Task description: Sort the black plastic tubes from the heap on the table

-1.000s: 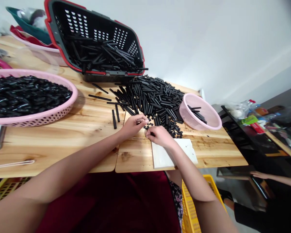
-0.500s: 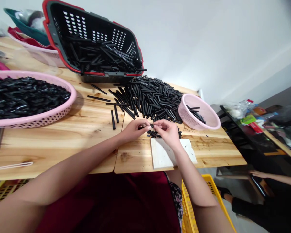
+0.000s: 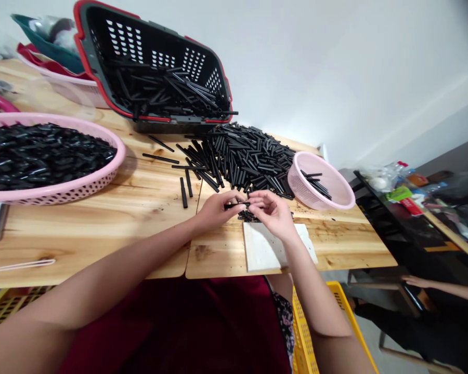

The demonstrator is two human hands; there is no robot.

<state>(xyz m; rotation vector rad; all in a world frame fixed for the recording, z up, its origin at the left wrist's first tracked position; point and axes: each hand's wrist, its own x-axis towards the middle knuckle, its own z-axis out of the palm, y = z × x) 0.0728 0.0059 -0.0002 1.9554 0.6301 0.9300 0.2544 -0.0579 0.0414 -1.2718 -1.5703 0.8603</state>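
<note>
Between my two hands is a short black tube (image 3: pixel 237 205), lying roughly level. My left hand (image 3: pixel 214 210) is closed around it, and part of the tube is hidden behind the fingers. At its right end the thumb and fingertips of my right hand (image 3: pixel 275 214) pinch the tube. Just beyond the hands lies a heap of black tubes (image 3: pixel 253 156). Small black pieces (image 3: pixel 246 215) are scattered below the fingers, partly covered by them. Under my right wrist is a white board (image 3: pixel 263 249) near the table's front edge.
A pink basket (image 3: pixel 341 182) holding a few black tubes stands right of the heap. Behind, a black and red basket (image 3: pixel 156 117) lies tipped, full of tubes. At left, a pink colander (image 3: pixel 119 150) holds glossy black pieces. A co-worker's hand (image 3: pixel 417 281) shows at far right.
My right hand's fingers have opened slightly and shifted right, and more of the black tube shows between the hands. My left hand stays in nearly the same place.
</note>
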